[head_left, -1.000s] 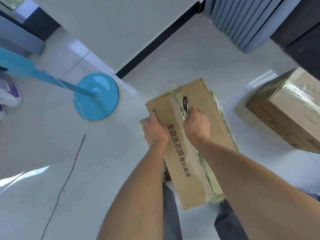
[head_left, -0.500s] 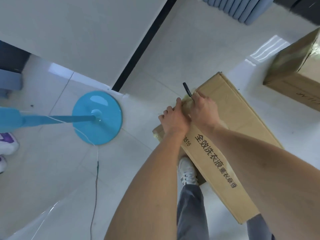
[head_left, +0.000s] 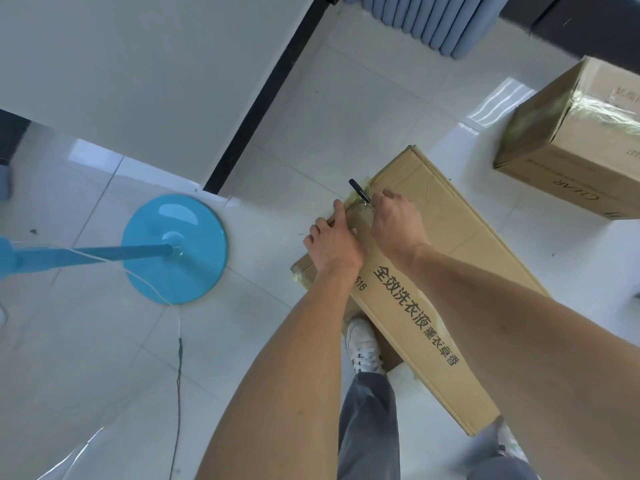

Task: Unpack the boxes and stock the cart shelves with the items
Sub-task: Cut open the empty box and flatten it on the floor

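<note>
Near box (head_left: 450, 258) reads "全效洗衣液 薰衣草香" down its side with "516" beside it; far box (head_left: 568, 157) shows "CLEAR".

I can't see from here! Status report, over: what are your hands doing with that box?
Right hand grips black-handled cutter at the taped seam. Left hand holds long box steady, still sealed. Second box waits, taped. Nothing in the way.
</note>
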Demonstrator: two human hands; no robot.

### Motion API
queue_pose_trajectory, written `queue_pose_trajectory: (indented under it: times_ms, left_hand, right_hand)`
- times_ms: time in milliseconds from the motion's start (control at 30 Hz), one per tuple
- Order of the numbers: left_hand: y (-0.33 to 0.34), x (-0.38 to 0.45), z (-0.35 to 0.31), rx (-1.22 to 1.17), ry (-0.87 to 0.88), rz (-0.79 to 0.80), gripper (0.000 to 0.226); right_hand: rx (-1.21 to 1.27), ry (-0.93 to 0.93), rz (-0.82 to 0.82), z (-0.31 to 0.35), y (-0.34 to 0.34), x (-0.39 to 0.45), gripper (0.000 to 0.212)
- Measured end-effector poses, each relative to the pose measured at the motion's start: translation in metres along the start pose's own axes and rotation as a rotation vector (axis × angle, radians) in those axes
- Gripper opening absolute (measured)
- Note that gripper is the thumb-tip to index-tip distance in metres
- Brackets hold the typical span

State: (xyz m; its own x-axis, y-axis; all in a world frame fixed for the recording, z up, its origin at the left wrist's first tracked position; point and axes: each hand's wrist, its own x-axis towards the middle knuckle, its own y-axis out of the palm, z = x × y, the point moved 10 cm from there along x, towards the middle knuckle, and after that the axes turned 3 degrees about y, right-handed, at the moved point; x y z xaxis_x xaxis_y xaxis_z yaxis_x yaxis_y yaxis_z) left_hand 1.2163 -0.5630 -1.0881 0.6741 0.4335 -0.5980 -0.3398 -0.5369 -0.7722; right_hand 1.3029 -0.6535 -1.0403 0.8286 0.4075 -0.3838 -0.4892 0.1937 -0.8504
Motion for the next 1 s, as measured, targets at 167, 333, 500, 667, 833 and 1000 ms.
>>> queue_pose_trajectory:
  times_ms: [167,333,500,667,833,1000]
  left_hand:
    - [0.002,-0.005,0.006,0.021,-0.029,-0.009,0.057]
    - [0.002,-0.002,0.001,0.035,-0.134,0.021,0.058]
    - [0.002,-0.033,-0.037,0.2,-0.064,-0.223,0.074]
    - [0.087,-0.111,-0.038,0.188,-0.051,-0.028,0.075]
    - [0.096,-0.101,-0.052,0.305,-0.13,0.033,0.088]
    - [0.089,-0.095,-0.105,0.366,-0.016,-0.049,0.068]
  right_hand:
    - [0.067,0.059,0.001,-0.013,0.011,-0.018,0.026]
    - [0.037,0.085,0.03,-0.037,0.014,-0.05,0.029]
    - [0.032,0.127,0.042,-0.053,0.01,-0.073,0.023]
    - [0.041,0.178,0.112,-0.086,0.009,-0.089,0.02]
    - [-0.044,0.251,0.249,-0.167,0.022,-0.158,0.017]
    - [-0.054,0.243,0.381,-0.19,0.036,-0.194,0.02]
